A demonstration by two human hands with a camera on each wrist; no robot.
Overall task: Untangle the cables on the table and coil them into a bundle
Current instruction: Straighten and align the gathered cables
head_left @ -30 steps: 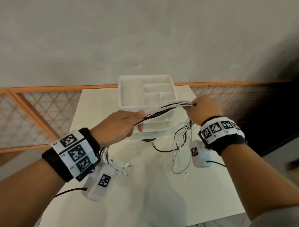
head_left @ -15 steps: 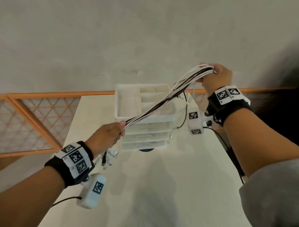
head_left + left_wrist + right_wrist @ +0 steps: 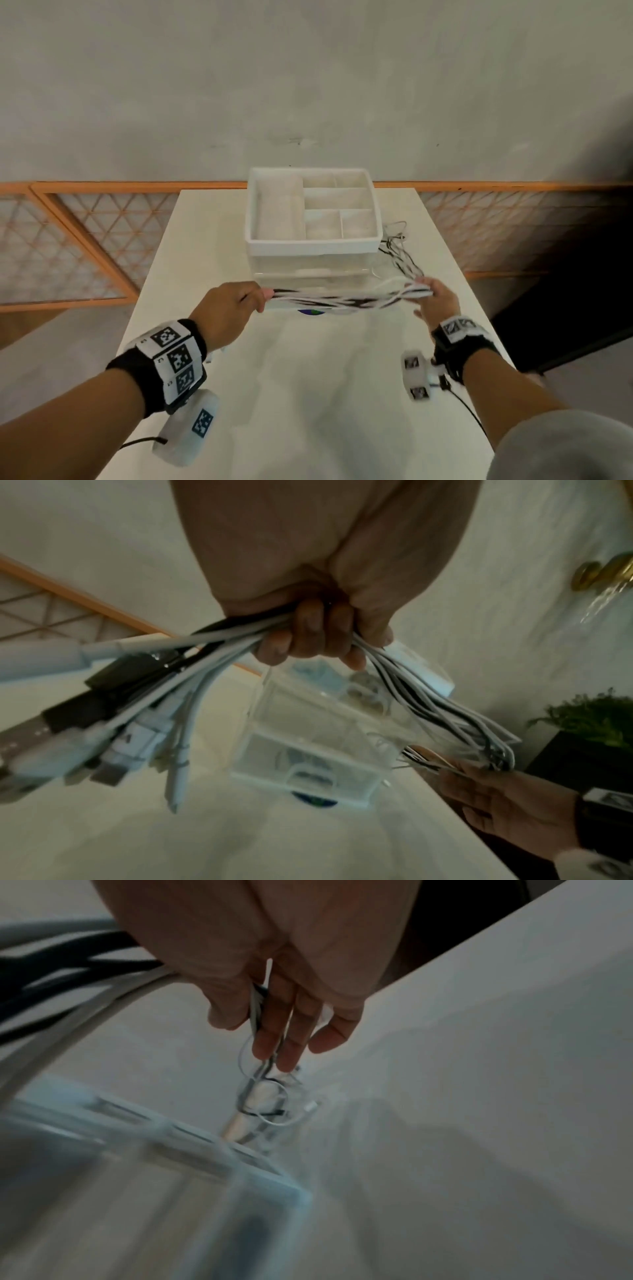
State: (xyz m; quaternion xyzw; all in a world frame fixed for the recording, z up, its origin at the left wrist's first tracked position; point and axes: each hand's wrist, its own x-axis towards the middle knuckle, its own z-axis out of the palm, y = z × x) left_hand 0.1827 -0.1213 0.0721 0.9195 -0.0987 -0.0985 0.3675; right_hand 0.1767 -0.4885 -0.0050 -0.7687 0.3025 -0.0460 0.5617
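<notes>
A bundle of white and black cables (image 3: pixel 342 298) stretches level between my two hands, just in front of the organizer. My left hand (image 3: pixel 233 308) grips one end in a fist (image 3: pixel 308 639); several plug ends (image 3: pixel 103 737) hang out behind it. My right hand (image 3: pixel 436 299) holds the bundle farther along, pinching the strands between thumb and nearly straight fingers (image 3: pixel 284 1010). The loose tails (image 3: pixel 399 250) trail from that hand onto the table beside the organizer and lie looped there (image 3: pixel 267 1104).
A white organizer (image 3: pixel 313 245) with open top compartments and clear drawers stands mid-table; a blue round thing (image 3: pixel 310 311) peeks from under it. The white table (image 3: pixel 308 394) is narrow, with an orange lattice rail (image 3: pixel 85 240) behind. A plant (image 3: pixel 592 718) stands off the right edge.
My right hand had swung high to the right, drawing the cables taut; it has now dropped low to the organizer's right. The bundle went from steeply slanted to level.
</notes>
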